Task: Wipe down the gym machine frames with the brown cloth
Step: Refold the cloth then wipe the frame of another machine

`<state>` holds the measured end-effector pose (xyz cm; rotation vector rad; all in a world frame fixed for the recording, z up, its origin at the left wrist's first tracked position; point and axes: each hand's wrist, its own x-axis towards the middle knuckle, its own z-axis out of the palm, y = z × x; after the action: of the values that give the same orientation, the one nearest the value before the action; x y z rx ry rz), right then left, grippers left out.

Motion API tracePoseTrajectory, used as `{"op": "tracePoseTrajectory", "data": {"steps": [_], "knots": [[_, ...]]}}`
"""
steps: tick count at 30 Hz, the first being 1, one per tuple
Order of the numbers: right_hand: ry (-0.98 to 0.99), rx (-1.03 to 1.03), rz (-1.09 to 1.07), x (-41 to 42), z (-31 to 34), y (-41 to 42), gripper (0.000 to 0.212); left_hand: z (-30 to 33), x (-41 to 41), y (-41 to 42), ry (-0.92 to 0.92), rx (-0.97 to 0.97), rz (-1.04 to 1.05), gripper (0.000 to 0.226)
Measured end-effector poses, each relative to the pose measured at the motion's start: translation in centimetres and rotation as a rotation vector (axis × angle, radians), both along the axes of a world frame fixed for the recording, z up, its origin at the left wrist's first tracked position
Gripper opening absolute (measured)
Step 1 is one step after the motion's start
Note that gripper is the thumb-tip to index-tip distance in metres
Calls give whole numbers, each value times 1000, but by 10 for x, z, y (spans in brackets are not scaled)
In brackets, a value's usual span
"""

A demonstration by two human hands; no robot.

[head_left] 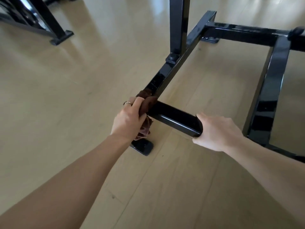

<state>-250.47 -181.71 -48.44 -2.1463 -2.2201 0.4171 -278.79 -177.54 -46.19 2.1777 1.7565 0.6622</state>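
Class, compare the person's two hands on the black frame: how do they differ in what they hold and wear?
The left hand grips the brown cloth against the frame's corner; the right hand grips the bare black bar with no cloth. The left hand wears a ring; the right shows none. Both curl round the same low bar.

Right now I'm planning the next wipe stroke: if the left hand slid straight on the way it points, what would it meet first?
Probably the upright post's base; left hand, gripping the brown cloth, points along the floor bar.
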Motion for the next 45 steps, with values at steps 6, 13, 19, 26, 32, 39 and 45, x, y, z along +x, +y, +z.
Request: {"op": "tracePoseTrajectory", "data": {"steps": [6, 13, 19, 26, 32, 39, 45], "knots": [[-18, 8, 9, -3, 0, -1, 42, 8, -36, -41, -108, -90, 74, 30], [-32, -2, -21, -8, 3, -3, 43, 1, -32, -23, -64, -179, 228, 28], [-59, 23, -3, -10, 5, -5, 47, -4, 29, 55, -13, -181, 285, 33], [-82, 23, 3, -8, 2, -2, 43, -2, 77, 135, 143, -179, 195, 45], [-66, 7, 7, -7, 6, -1, 44, -7, 47, 101, 60, -158, 143, 44], [-90, 14, 24, -9, 7, -4, 45, -16, -26, 8, 82, -161, 202, 37], [-95, 28, 35, -11, 7, -7, 46, -16, -35, -4, 80, -188, 256, 36]]}}
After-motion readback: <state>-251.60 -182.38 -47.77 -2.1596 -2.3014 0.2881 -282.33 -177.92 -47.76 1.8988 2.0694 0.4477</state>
